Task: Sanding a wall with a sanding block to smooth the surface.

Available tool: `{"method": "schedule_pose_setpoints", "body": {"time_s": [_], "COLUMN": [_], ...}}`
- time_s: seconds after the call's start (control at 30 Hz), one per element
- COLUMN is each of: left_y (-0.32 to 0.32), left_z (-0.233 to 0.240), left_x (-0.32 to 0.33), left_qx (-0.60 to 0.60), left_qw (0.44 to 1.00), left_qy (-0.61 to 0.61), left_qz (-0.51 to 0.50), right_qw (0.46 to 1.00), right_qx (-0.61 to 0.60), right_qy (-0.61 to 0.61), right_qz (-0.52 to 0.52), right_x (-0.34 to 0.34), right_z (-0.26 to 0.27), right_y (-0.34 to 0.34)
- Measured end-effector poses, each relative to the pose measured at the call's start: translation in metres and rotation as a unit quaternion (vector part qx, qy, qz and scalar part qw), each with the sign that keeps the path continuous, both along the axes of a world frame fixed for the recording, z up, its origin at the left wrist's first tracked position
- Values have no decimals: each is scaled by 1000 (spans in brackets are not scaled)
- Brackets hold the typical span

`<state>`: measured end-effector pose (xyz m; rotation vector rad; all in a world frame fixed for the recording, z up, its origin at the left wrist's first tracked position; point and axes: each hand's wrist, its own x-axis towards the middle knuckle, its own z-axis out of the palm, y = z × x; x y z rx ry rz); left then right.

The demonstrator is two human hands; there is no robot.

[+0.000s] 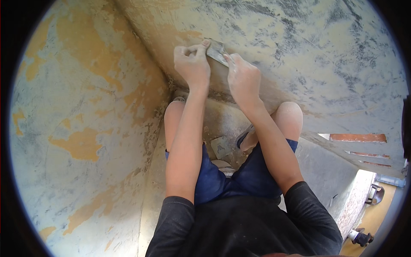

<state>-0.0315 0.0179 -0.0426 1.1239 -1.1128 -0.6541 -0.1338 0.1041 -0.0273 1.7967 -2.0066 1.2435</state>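
Note:
My left hand (194, 66) has its thumb and fingertips at the upper left end of a thin grey sheet (217, 53). The sheet is stiff-looking and smeared with pale dust; I cannot tell whether it is sandpaper or a scraper blade. At its lower right end, my right hand (245, 77) grips it between thumb and fingers. Both hands are dusty and stay close to the patchy plastered wall (289, 61) in front of me. Whether the sheet touches that wall is unclear.
Another wall (80, 106) with peeling ochre patches meets it at a corner on my left. Between my knees, a square grey plate (221, 147) lies on the dusty floor (218, 120). Slots (358, 138) in a low wall and a dark chair (375, 194) appear at right.

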Motion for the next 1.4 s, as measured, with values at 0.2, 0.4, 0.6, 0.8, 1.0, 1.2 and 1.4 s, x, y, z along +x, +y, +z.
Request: {"method": "schedule_pose_setpoints", "body": {"time_s": [0.2,0.4,0.6,0.8,1.0,1.2,1.4], "left_y": [23,-6,22,9,26,1,24], "left_z": [5,10,0,25,7,15,-6], "left_x": [-4,11,-5,4,-8,3,-10], "left_qx": [83,31,33,43,48,20,19], "left_qw": [995,999,997,998,997,999,999], "left_qy": [19,28,-61,34,-43,39,-36], "left_qz": [-57,-11,-39,-13,-30,-12,-21], "right_qw": [1000,1000,1000,1000,1000,1000,1000], "right_qx": [-5,6,-3,-16,-24,-3,-10], "right_qy": [3,3,11,7,-12,-25,-1], "right_qz": [1,-7,-19,-9,2,-2,-8], "right_x": [-7,9,-8,4,-7,7,-3], "right_z": [0,1,-4,-4,-3,2,-7], "right_y": [19,-5,25,2,19,0,22]}}
